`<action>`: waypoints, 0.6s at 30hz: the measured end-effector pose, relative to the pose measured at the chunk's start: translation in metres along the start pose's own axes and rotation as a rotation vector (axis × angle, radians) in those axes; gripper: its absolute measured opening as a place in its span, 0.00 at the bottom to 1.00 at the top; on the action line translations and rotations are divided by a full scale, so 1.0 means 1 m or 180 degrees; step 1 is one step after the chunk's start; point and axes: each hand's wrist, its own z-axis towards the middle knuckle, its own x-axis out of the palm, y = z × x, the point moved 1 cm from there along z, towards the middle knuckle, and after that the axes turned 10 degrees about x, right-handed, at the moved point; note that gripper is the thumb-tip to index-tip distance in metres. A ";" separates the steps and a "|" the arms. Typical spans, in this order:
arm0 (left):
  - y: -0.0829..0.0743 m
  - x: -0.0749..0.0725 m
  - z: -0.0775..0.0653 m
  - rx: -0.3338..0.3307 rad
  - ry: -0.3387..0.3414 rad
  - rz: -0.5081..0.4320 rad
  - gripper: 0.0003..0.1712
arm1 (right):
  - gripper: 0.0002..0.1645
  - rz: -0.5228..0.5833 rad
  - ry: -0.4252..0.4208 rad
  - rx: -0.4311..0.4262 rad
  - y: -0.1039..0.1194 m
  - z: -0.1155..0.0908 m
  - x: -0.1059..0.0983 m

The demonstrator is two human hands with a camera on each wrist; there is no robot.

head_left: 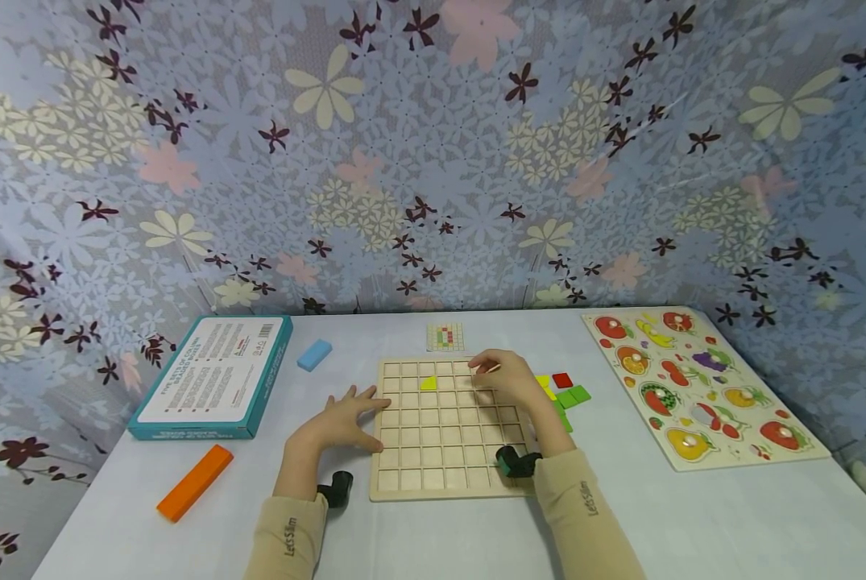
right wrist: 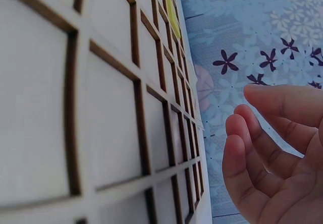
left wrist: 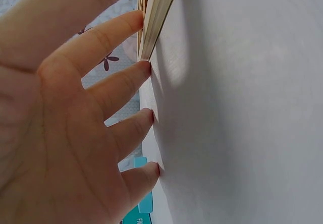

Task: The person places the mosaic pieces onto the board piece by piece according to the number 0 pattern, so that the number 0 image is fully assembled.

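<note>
A square wooden grid board lies on the white table. One yellow tile sits in its upper part, left of centre; it also shows in the right wrist view. My left hand is spread beside the board's left edge, with thumb and index fingertip right at the rim. In the left wrist view, the fingertips rest near the table surface. My right hand hovers over the board's upper right part, its fingers loosely bent, and nothing shows between them in the right wrist view.
Red, yellow and green tiles lie right of the board. A small grid card stands behind it. Leftward are a blue block, an orange bar and a teal box; far right, a fruit puzzle board.
</note>
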 end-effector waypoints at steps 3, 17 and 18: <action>0.000 0.000 0.000 -0.0004 0.0006 0.0010 0.44 | 0.16 0.0034 -0.0006 0.0026 -0.001 -0.002 -0.003; 0.001 -0.001 -0.002 0.0009 -0.0002 0.0012 0.43 | 0.16 0.0054 -0.0154 0.0050 -0.010 -0.007 -0.019; 0.001 -0.001 -0.002 0.0020 0.0000 0.0012 0.43 | 0.16 0.0075 -0.0161 0.0057 -0.012 -0.007 -0.021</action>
